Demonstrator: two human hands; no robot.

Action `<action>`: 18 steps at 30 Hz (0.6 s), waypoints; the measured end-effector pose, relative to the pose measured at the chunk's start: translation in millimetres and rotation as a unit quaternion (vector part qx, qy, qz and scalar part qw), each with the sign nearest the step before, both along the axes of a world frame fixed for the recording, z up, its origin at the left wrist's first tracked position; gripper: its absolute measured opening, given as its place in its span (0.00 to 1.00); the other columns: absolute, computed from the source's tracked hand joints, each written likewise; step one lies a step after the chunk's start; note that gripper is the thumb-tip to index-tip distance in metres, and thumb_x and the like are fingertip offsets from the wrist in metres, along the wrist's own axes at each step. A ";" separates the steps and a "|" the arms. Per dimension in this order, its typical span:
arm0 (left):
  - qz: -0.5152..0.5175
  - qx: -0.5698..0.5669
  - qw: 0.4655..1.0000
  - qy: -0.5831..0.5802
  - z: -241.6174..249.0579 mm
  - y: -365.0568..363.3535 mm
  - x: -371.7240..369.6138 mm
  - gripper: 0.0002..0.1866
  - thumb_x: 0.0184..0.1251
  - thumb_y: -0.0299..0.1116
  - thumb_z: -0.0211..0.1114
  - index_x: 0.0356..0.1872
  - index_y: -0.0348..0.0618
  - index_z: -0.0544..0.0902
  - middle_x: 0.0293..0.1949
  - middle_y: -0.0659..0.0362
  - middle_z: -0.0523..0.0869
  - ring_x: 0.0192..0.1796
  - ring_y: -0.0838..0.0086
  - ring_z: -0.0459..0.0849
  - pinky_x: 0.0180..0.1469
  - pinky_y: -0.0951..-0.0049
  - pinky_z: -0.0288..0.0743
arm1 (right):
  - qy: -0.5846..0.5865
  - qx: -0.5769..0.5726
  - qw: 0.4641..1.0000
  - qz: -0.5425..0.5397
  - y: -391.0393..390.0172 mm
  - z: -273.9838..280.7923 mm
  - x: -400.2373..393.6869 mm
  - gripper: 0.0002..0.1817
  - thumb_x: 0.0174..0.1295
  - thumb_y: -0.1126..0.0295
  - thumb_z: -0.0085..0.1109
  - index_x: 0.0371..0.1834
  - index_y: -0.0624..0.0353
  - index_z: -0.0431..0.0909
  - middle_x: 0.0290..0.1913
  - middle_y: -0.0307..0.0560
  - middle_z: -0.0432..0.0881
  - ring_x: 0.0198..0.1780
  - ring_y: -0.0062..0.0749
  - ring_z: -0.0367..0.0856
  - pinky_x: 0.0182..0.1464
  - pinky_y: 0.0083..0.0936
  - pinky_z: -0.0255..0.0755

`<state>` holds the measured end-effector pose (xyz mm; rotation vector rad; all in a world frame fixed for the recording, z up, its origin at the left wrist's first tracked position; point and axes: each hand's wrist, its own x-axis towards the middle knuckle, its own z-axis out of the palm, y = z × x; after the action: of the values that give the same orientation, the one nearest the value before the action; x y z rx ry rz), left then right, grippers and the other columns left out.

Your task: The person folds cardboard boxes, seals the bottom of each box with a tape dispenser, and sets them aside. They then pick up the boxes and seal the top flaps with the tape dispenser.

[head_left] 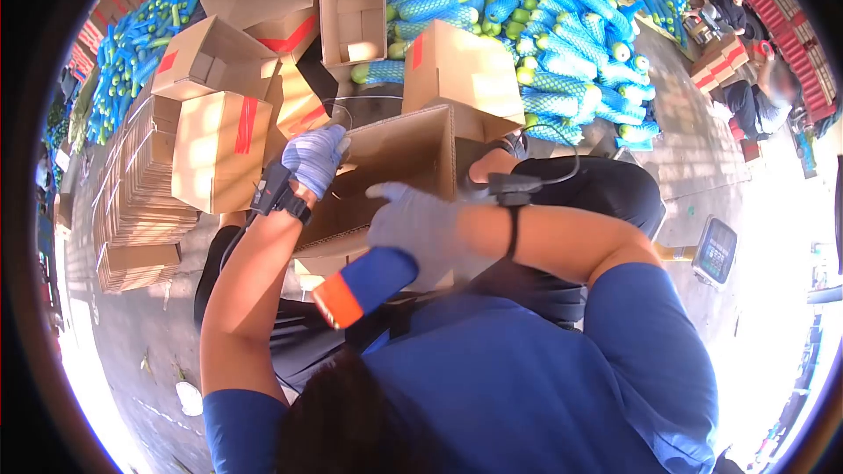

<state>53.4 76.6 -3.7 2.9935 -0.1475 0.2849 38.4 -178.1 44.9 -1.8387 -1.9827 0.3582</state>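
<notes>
So the left hand (314, 158) is sitting just left of center in a pale glove, fingers curling at the left edge of the open box (399, 158), and honestly I can't tell if it's pinching the cardboard or only resting against it. The right hand (408, 228), gloved too, is reaching in from the right and showing up pretty blurry near the middle, with one finger pointing out toward the left and the rest closing around a blue-and-orange tool (364, 285). That tool is angling down to the lower left, orange end lowest, just in front of the box's near side, and it's too smeared to make out much more. The box itself is sitting mid-frame with its open top facing up. Both wrists are wearing black straps with little boxes on them. Over at the upper left, more open cartons (215, 57) are piling up, and a stack of flat cardboard (140, 184) is standing below them at the left. A big heap of green vegetables (536, 35) in blue netting is filling the top center, while another netted pile (149, 35) is lying at the far upper left. A small display unit (716, 250) is lying on the floor (672, 140) at the right, and a couple of other people are crouching or sitting up in the upper right corner.
</notes>
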 end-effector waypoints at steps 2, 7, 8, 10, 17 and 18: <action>0.012 -0.049 0.998 0.028 6.6 -1.2 6.1 0.10 0.69 0.41 0.62 0.38 0.46 0.83 0.33 0.50 0.86 0.38 0.51 0.85 0.41 0.54 0.78 | 0.095 0.091 0.987 -0.090 -34.4 10.1 33.8 0.33 0.42 0.50 0.76 0.51 0.57 0.80 0.44 0.48 0.85 0.51 0.46 0.84 0.70 0.43 0.65; -0.001 -0.070 0.997 0.006 10.5 -2.9 6.6 0.08 0.69 0.36 0.62 0.35 0.43 0.82 0.32 0.47 0.85 0.39 0.48 0.85 0.41 0.51 0.77 | 0.786 0.100 0.584 -0.177 -66.3 7.2 121.7 0.33 0.50 0.62 0.73 0.59 0.63 0.74 0.46 0.45 0.84 0.46 0.32 0.86 0.53 0.30 0.82; -0.001 -0.072 0.997 0.006 5.1 -2.4 6.1 0.08 0.69 0.36 0.62 0.35 0.43 0.82 0.32 0.47 0.85 0.39 0.48 0.85 0.41 0.51 0.77 | 0.824 0.103 0.524 -0.188 -69.6 -5.2 132.7 0.32 0.50 0.62 0.73 0.59 0.62 0.74 0.46 0.45 0.84 0.45 0.31 0.86 0.52 0.30 0.83; -0.013 -0.072 0.996 -0.042 -0.5 3.7 7.7 0.08 0.69 0.37 0.61 0.36 0.43 0.82 0.31 0.47 0.85 0.38 0.47 0.84 0.41 0.51 0.77 | 0.849 0.082 0.492 -0.174 -47.6 -20.3 132.2 0.31 0.51 0.62 0.70 0.58 0.62 0.75 0.44 0.44 0.85 0.44 0.30 0.86 0.51 0.29 0.83; -0.024 -0.067 0.997 -0.010 12.5 17.6 10.3 0.08 0.62 0.37 0.68 0.38 0.47 0.85 0.34 0.51 0.86 0.40 0.52 0.85 0.43 0.55 0.78 | 0.735 0.009 0.675 -0.060 -4.9 -16.2 90.2 0.55 0.47 0.50 0.74 0.77 0.66 0.58 0.69 0.55 0.74 0.69 0.41 0.74 0.75 0.36 0.63; -0.047 -0.026 0.997 -0.057 15.5 17.7 8.8 0.11 0.60 0.38 0.70 0.43 0.48 0.85 0.36 0.52 0.87 0.43 0.52 0.85 0.46 0.56 0.78 | 0.736 0.007 0.675 -0.057 -5.1 -32.4 94.6 0.55 0.47 0.50 0.74 0.77 0.66 0.58 0.69 0.55 0.74 0.69 0.41 0.74 0.75 0.36 0.63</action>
<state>62.1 94.2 11.8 2.9087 -0.2870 0.4419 133.0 -183.2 12.5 -0.8769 -0.6568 1.2502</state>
